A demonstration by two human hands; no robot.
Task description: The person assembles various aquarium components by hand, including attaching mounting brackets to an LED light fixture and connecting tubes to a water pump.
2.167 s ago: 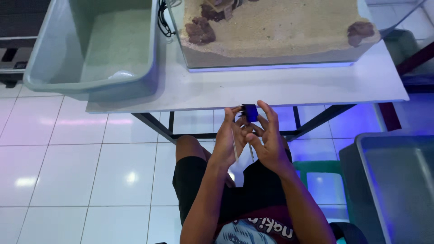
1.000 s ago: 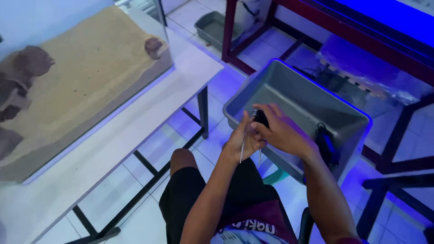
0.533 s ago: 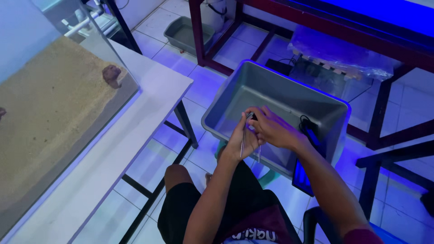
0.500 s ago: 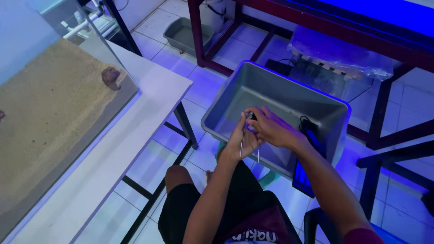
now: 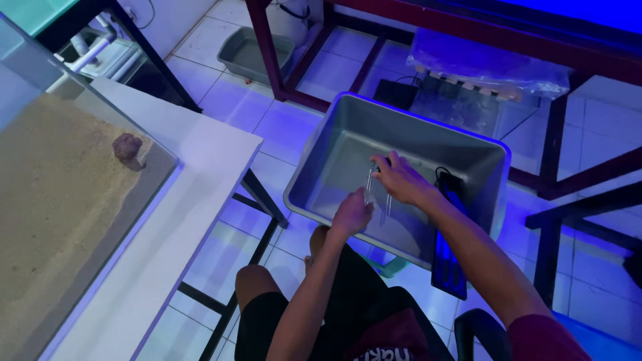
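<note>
While hands hold tweezers (image 5: 369,188), grey tub (image 5: 321,167) beneath

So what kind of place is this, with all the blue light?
Probably an aquarium workshop or fish room: a glass tank with a sand bed on a white table, grey plastic tubs, and blue-lit racks.

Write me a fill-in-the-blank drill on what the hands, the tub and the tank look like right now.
1. Both hands, the left hand and the right hand, are held over the grey ____.
2. The tweezers between the hands are long, thin and made of ____.
3. The bottom of the glass tank on the white table is covered with ____.

Missing words: tub; metal; sand
</note>
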